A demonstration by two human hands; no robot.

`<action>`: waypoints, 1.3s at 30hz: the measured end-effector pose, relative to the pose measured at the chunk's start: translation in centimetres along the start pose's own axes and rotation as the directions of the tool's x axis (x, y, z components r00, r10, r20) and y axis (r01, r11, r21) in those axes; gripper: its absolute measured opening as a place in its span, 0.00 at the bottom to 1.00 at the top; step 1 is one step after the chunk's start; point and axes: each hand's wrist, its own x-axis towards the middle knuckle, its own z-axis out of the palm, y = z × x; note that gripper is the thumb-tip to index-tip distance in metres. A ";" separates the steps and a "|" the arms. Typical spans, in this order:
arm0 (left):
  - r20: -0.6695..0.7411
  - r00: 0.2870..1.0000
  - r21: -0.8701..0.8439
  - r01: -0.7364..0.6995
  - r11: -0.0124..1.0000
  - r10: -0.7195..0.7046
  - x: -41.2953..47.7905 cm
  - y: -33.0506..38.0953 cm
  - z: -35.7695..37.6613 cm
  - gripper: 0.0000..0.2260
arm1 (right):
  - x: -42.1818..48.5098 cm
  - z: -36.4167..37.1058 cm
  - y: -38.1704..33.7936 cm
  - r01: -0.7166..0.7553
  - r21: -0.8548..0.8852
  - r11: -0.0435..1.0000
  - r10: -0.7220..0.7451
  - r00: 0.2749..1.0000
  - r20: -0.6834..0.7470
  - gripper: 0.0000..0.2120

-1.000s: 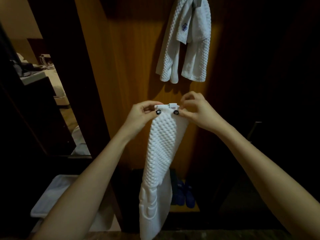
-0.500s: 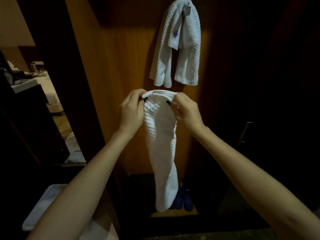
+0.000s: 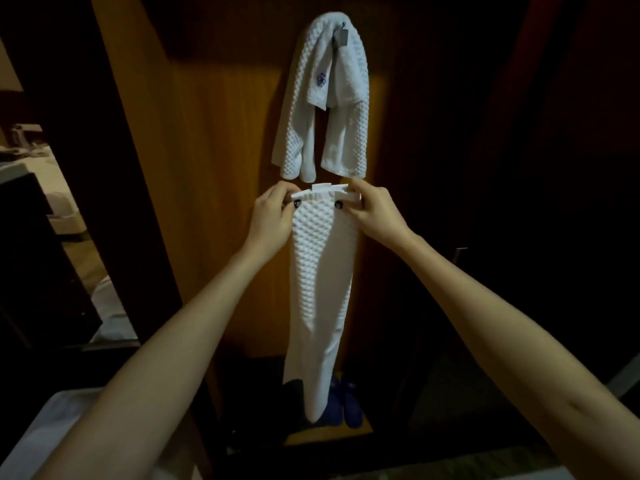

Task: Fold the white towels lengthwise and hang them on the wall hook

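**Two white towels at a wooden wall panel, one hung and one in hand**

1. Held towel point(image 3: 322, 271). White, with a bumpy waffle weave in its upper part and a smoother band lower down. It is folded into a long narrow strip. It hangs straight down through the centre of the frame, in front of the wood panel point(image 3: 214, 168). Its top edge is stretched level between the two hands, and its lower tip reaches the bottom centre, over the blue shoes.

2. Left hand point(image 3: 273, 216). Centre of the frame, left of the strip. Fingers and thumb are curled and pinch the towel's top left corner. The thumbnail is dark.

3. Right hand point(image 3: 375, 211). Centre of the frame, right of the strip. Fingers and thumb are curled and pinch the top right corner. The thumbnail is also dark.

4. Hung towel point(image 3: 301, 116). Upper centre. It has the same white weave and is draped over the hook point(image 3: 343, 36), with both ends hanging down. A small blue emblem shows on a smooth flap. Its lower ends sit just above the held towel's top edge and do not touch it.

5. Hook. Small grey metal piece at the top centre, mostly covered by cloth.

6. Blue shoes point(image 3: 351, 407). A pair on the floor at the bottom centre, partly hidden behind the strip.

7. White surface point(image 3: 38, 438). Lower left corner, under the left forearm; its kind cannot be told.
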 end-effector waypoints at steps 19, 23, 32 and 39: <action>0.249 0.966 -0.670 0.221 0.708 -0.067 -1.4 -0.8 0.1 0.31 | 0.4 -0.1 -0.7 -0.105 0.424 0.900 0.168 0.979 -0.113 0.08; 0.207 0.967 -0.730 0.256 0.634 -0.152 -1.4 -0.5 0.4 0.33 | 0.7 -0.8 -0.5 -0.092 0.473 0.876 0.161 0.981 -0.106 0.09; 0.231 0.932 -0.835 0.338 0.434 -0.280 1.3 1.9 1.5 0.05 | 2.0 -1.2 0.0 -0.153 0.732 0.664 0.333 0.937 -0.106 0.25; 0.228 0.937 -0.794 0.337 0.506 -0.267 4.3 2.0 1.2 0.05 | -3.0 3.6 3.9 -0.435 0.714 0.549 0.322 0.898 0.300 0.16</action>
